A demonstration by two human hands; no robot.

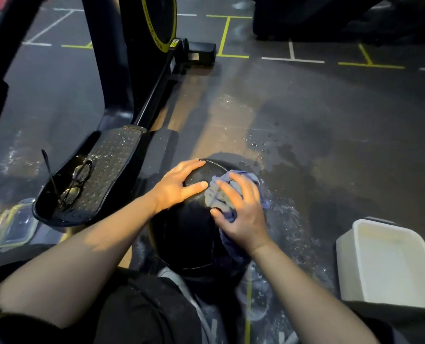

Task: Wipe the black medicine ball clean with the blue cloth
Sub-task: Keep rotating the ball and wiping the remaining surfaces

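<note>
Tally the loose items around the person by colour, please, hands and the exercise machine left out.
Black: 2, round black medicine ball, black-framed eyeglasses
Blue: 1, crumpled blue cloth
White: 1, rectangular white plastic tub
Clear: 1, clear green-rimmed container lid
Total: 5

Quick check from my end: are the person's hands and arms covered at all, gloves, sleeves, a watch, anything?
Nothing covers them. The left hand and right hand are bare, without gloves, and no rings or watch show. Both forearms are bare up to the elbows; no sleeve edge is plainly visible in the dim foreground.
</note>
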